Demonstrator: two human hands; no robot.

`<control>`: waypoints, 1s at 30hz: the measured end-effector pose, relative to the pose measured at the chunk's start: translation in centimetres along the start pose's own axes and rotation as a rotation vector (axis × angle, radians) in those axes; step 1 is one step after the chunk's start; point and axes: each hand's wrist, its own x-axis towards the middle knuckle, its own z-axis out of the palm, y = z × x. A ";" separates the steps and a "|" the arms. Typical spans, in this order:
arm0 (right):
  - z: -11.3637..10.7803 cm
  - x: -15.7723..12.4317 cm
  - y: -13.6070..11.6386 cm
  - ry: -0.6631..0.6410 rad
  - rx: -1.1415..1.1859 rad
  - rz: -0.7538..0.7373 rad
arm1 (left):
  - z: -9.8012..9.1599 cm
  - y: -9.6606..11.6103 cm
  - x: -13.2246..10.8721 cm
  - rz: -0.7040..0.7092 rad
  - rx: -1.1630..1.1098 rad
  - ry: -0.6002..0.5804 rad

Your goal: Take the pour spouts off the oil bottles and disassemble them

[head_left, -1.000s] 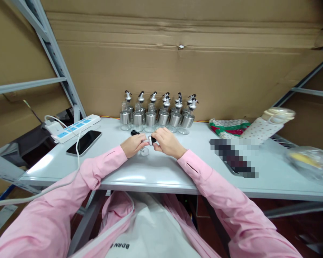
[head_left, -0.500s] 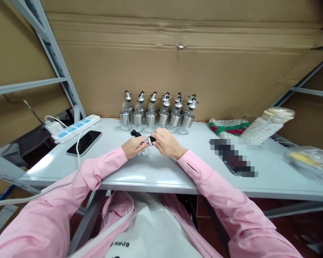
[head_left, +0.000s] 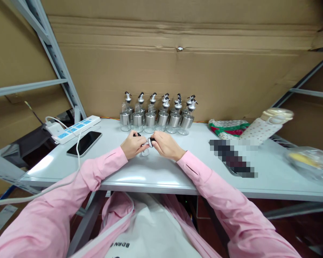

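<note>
Pourer cap: a small silver-collared piece with a black tip (head_left: 150, 142), held just above the surface (head_left: 150, 172), in the middle and close to the front row of bottles.
Left hand: the left hand (head_left: 133, 144) has its fingers curled narrow, tips pinched on the cap's silver end, with the wrist resting low. That looks like a bracing grip, one side kept from moving.
Right hand: the right hand (head_left: 165, 145) is closed on the black end from the opposite side, knuckles up. With both hands meeting on it, so small a part gets steadied from two sides.
Small glass bottle: a clear little bottle (head_left: 144, 153) sits right under the joined fingers. I cannot tell whether either hand touches it; it is kept within easy reach.
Black part: a dark bit (head_left: 136, 134) peeks out behind the left hand's knuckles, mostly hidden.
Finished bottles: two neat rows of steel-jacketed bottles (head_left: 157, 114) with pourers on top stand upright against the cardboard wall (head_left: 177, 71), well back from the hands.
Left side: a phone (head_left: 84, 142) lies flat by a white power strip (head_left: 74, 128), off to the side.
Right side: a red-and-green cloth (head_left: 227, 127) and a spotted pouch (head_left: 258, 130) lie apart.
</note>
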 end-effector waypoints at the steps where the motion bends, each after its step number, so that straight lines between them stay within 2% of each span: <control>1: 0.0 0.0 -0.1 -0.003 0.013 0.019 | -0.2 0.0 0.1 0.019 0.042 0.023; 7: 0.1 0.4 -0.6 -0.060 0.230 0.231 | -1.2 -0.4 0.4 0.032 0.270 0.059; 11: 0.3 0.7 -0.5 -0.100 0.485 0.389 | -1.4 -0.7 0.4 -0.002 0.295 0.091; 17: 0.4 0.9 0.0 -0.275 0.859 0.615 | -1.3 -1.0 0.4 0.007 0.391 0.092; 21: 0.3 0.9 0.1 -0.263 0.875 0.552 | -1.5 -1.8 0.4 0.065 0.415 0.071; 25: 0.3 0.8 -0.2 -0.182 0.672 0.452 | -1.8 -2.8 0.2 0.087 0.429 0.043; 30: 0.0 0.7 -0.5 -0.039 0.379 0.266 | -1.8 -3.4 -0.1 0.072 0.417 0.087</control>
